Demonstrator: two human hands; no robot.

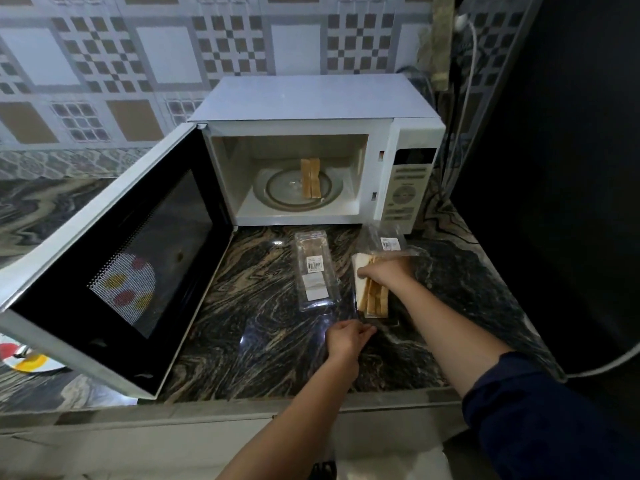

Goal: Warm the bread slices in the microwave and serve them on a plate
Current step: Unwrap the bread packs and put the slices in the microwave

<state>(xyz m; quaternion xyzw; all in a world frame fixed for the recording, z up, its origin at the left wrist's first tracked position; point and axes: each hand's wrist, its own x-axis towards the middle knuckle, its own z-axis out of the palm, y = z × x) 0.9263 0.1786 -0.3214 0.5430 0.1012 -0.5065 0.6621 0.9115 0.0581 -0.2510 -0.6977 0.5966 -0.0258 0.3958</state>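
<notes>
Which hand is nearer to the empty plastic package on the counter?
Left. The left hand lies just below the empty plastic package, apart from it; the right hand is farther right, on the bread slices.

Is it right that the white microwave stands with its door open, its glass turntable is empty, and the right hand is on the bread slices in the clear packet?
Not quite. In the head view the glass turntable is not empty: two bread slices stand on it. The rest holds: the white microwave has its door open, and the right hand is on the bread slices in the clear packet.
</notes>
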